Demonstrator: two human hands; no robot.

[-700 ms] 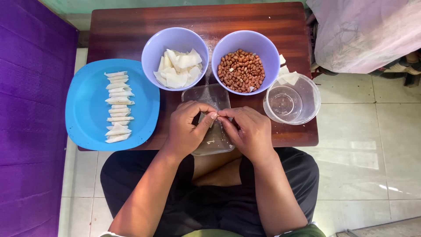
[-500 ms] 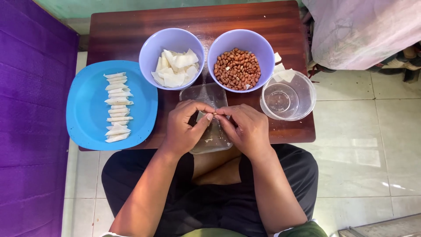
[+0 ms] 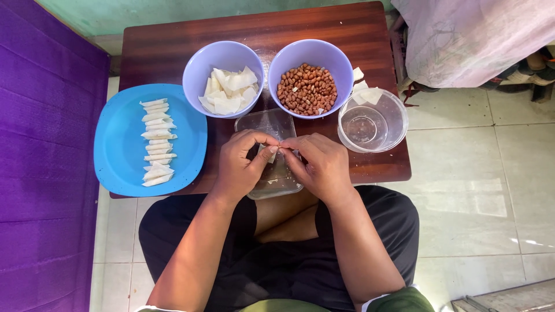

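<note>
Barely shifted since before, both hands' fingers (image 3: 272, 140) stay pinched together on a small white wrapper (image 3: 269, 151) between them.

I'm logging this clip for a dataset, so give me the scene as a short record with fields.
left hand: left hand pinches a small white wrapper piece
right hand: right hand pinches the same piece
under hands: clear rectangular tray
left bowl: purple bowl of white wrappers
right bowl: purple bowl of peanuts
blue plate: column of folded white pieces
far right: clear round tub
</note>
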